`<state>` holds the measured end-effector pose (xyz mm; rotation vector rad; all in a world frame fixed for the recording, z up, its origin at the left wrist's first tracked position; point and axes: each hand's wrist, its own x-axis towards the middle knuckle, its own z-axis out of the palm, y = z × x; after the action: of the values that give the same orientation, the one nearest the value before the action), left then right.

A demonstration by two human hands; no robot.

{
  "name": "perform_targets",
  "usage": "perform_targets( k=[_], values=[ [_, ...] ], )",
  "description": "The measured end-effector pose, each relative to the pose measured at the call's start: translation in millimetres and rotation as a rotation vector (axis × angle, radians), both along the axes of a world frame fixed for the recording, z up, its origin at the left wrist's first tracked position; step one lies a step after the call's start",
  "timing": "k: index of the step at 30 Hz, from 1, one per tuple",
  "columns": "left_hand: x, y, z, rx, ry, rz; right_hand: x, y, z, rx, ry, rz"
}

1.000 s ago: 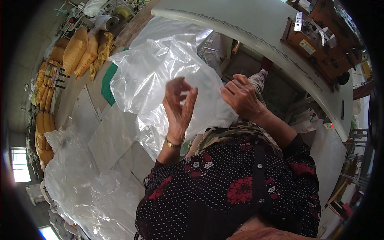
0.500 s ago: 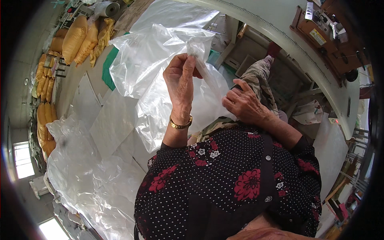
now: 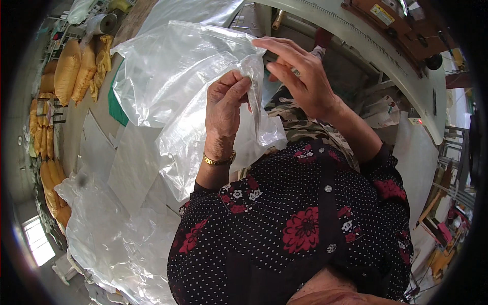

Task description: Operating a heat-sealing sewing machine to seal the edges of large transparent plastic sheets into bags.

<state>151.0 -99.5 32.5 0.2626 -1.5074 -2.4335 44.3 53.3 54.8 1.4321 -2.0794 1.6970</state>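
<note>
In the upper middle of the frame, a worker in a dotted, flowered blouse [image 3: 300, 229] handles a broad sheet of clear plastic film [image 3: 173, 76], which spreads from near the top edge down toward the lap. The left hand [image 3: 222, 109], a gold-toned watch [image 3: 218, 159] at its wrist, pinches a gathered bit of the film between thumb and bent fingers; below the pinch, a crumpled fold [image 3: 256, 109] hangs. Just to the right, the right hand [image 3: 312, 84] holds nothing that shows, its thumb and forefinger parted and its fingers reaching left toward the film's upper right edge. Whether the foremost fingertip touches the plastic cannot be told.

Handling so thin and slippery a sheet well probably calls for a firm, small pinch on the left, close to the edge, while the right thumb and forefinger take a single layer and draw gently sideways, without a jerk that could crease or tear it. Keeping the loose folds off the camouflage-clad lap [image 3: 310, 133] should prevent snags.

More clear plastic [image 3: 117, 234] lies heaped at lower left, stuffed yellow sacks [image 3: 68, 71] stand at upper left, and a brown machine [image 3: 391, 25] sits on a pale table [image 3: 333, 30] at upper right.
</note>
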Motion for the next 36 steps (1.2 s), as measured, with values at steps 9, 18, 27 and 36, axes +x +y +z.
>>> perform_targets(
  k=[9, 18, 27, 36],
  values=[
    [3, 0, -11, 0.332, -0.047, -0.073, -18, -6, -3, 0.157, -0.142, 0.174],
    [8, -6, -22, 0.334, 0.088, -0.138, -18, -6, -2, 0.164, -0.082, 0.156],
    [35, -131, 18, -1.018, 0.121, 0.757, -20, 49, -16, 0.219, 0.065, 0.265],
    [-15, -327, -54, -1.509, -0.651, 1.004, 15, 73, -37, 0.268, 0.21, 0.35]
  ],
)
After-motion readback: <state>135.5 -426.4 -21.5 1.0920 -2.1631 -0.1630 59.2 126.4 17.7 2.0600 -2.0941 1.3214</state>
